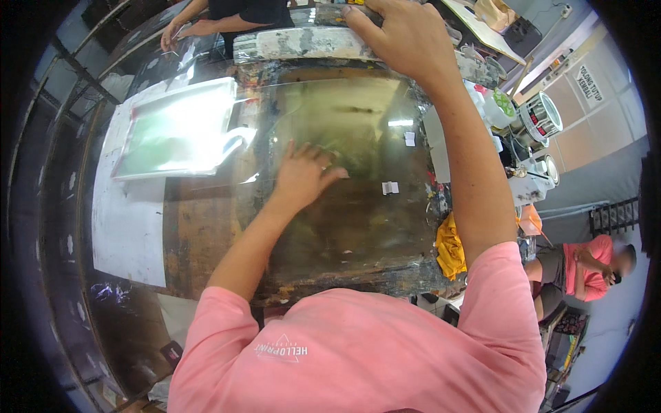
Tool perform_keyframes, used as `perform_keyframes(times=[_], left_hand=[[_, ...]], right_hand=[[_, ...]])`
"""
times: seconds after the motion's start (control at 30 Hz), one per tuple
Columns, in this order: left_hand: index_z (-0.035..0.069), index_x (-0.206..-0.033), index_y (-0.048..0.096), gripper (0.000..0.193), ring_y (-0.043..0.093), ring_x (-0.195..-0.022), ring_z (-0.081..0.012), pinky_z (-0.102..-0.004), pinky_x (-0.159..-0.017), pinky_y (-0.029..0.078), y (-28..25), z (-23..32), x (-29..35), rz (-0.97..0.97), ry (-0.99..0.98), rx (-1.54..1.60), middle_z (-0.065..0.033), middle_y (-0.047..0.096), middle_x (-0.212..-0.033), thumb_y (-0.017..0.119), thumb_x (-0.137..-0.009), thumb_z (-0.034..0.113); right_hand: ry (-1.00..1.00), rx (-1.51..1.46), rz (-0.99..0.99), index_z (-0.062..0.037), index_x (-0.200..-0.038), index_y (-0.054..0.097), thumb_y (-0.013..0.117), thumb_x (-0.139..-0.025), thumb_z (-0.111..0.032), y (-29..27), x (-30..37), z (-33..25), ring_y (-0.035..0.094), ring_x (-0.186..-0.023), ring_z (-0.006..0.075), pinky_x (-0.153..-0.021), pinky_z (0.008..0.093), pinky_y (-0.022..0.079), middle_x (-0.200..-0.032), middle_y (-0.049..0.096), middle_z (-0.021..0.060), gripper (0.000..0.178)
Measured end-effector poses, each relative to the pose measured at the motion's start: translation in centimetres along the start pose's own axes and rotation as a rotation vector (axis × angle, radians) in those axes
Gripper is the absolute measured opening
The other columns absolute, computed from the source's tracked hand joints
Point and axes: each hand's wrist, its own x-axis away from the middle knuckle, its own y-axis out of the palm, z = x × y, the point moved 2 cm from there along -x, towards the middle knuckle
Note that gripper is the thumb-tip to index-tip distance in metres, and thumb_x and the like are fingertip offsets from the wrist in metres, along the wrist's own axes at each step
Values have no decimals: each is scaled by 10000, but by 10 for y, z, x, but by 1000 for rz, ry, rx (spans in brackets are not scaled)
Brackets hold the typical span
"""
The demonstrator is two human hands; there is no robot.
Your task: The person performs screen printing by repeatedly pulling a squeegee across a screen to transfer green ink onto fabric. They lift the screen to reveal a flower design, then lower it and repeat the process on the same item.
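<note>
Your left hand (303, 177) lies palm down over the left part of the clear glossy sheet (337, 230), fingers spread and gripping nothing; whether it presses or just hovers, you can't tell from here. Your right hand (410, 43) is well apart from it, beyond the sheet's far right corner, at a paint-stained bar (306, 45); its fingertips run out of view, so its grip can't be told.

The sheet lies flat on the worn table (196, 234) in front of you. Two small white tabs (390, 188) sit on its right part. To the left of the sheet is a shiny clear-covered panel (175, 131), partly over a white board (127, 230). Right of the sheet you have a yellow cloth (451, 248) and, farther out, a metal can (540, 113). Beyond its far left corner are a co-worker's hands (172, 36); well off to its right, a person in pink (585, 268) sits.
</note>
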Motion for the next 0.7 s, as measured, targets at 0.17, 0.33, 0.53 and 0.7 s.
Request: perform_keyframes(times=[0.17, 0.33, 0.53, 0.7], left_hand=[[38, -1554, 457, 1142, 262, -1546, -459, -656, -1253, 97, 62, 39, -15, -12, 116, 15, -259, 352, -1636, 554, -798, 889], [21, -1559, 448, 1233, 232, -1560, -463, -693, -1240, 16, 79, 70, -24, 4, 111, 37, -265, 331, -1649, 515, -754, 952], [26, -1526, 496, 1255, 281, -1539, -458, -748, -1208, -13, 77, 95, -26, -6, 151, 19, -248, 373, -1629, 493, -715, 984], [32, -1497, 533, 1253, 352, -1498, -457, -765, -1198, -9, 77, 98, -24, 7, 191, 8, -247, 423, -1592, 491, -694, 993]], right_hand=[[-8, 27, 52, 6, -716, 695, 577, -916, -433, -1, 4, 3, 681, -778, 429, -771, 539, 498, -755, 685, 244, 497], [-13, -37, 66, 14, -706, 701, 571, -911, -439, 2, 2, 2, 674, -749, 432, -763, 534, 497, -714, 678, 239, 513], [-17, 6, 104, 22, -715, 711, 539, -940, -458, 7, -1, 9, 681, -721, 414, -738, 503, 522, -705, 680, 240, 557], [4, -11, 23, 23, -720, 713, 526, -948, -473, 4, -2, 9, 680, -714, 406, -745, 499, 526, -703, 681, 235, 577]])
